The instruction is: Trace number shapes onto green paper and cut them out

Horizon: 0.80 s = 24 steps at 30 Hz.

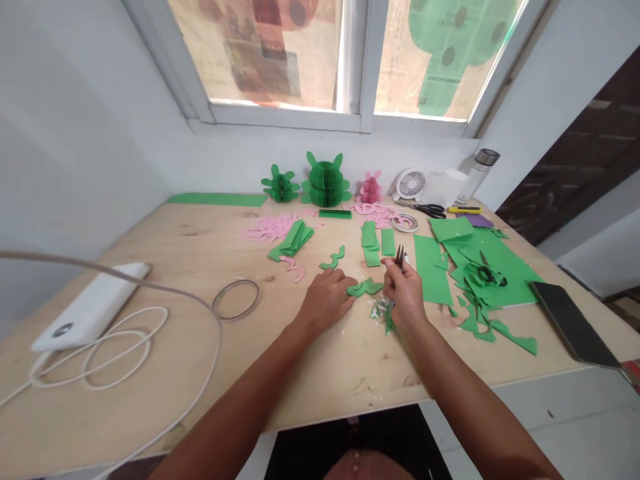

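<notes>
My left hand (326,300) rests on the wooden table (165,373), fingers closed on the left end of a small green paper cutout (366,288). My right hand (406,292) sits just right of that cutout, fingers pinched round dark tweezers (399,256) whose tips point up and away. Small scraps (381,312) lie under the right hand.
Green paper sheets and offcuts (480,273) with scissors (487,273) lie to the right, with a phone (570,323) at the edge. Folded green strips (293,240), pink cutouts (273,228), paper cactus models (325,181), a fan (410,183), tape rings (236,299), a power bank (90,307) and a cable (100,353) are also here.
</notes>
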Available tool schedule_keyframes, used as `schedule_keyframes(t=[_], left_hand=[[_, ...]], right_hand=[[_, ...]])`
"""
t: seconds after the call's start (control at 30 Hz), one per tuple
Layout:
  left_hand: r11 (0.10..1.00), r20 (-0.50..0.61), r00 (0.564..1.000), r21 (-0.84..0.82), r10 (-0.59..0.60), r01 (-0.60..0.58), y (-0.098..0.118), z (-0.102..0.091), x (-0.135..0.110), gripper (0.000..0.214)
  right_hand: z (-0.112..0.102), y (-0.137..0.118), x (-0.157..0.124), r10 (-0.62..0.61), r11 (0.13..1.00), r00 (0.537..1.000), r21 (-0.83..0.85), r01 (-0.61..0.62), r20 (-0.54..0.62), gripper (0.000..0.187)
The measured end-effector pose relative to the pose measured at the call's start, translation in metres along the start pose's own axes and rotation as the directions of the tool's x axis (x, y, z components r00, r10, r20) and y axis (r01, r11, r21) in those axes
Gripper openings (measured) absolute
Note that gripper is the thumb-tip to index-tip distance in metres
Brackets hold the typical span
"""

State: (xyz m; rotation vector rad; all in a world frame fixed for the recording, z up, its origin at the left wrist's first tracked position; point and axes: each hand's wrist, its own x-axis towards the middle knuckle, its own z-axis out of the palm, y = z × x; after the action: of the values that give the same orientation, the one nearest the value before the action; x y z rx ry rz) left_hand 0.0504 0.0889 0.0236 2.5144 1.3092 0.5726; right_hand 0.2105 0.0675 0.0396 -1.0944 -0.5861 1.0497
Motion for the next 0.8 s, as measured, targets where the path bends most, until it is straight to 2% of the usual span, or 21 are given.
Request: schedule_keyframes(t=[0.13, 0.33, 0.8], left_hand=[[0.996, 0.004, 0.998, 0.064, 0.062, -0.062, 0.001, 0.007, 0.001, 0.014], [0.996, 0.008, 0.998, 0.06, 0.062, -0.062, -0.005, 0.012, 0.002, 0.009], [0.978, -0.016, 0.998, -0.204, -0.057, 0.053, -0.01, 0.009, 0.005, 0.014]], right_hand=[[-0.001, 0.001, 0.0, 0.014, 1.0, 1.0, -0.001, -0.014, 0.01, 0.042], [-0.002, 0.003, 0.002, 0.018, 1.0, 1.0, -0.007, -0.018, 0.012, 0.041], [-0.003, 0.004, 0.006, 0.012, 1.0, 1.0, -0.027, -0.013, -0.019, 0.043]])
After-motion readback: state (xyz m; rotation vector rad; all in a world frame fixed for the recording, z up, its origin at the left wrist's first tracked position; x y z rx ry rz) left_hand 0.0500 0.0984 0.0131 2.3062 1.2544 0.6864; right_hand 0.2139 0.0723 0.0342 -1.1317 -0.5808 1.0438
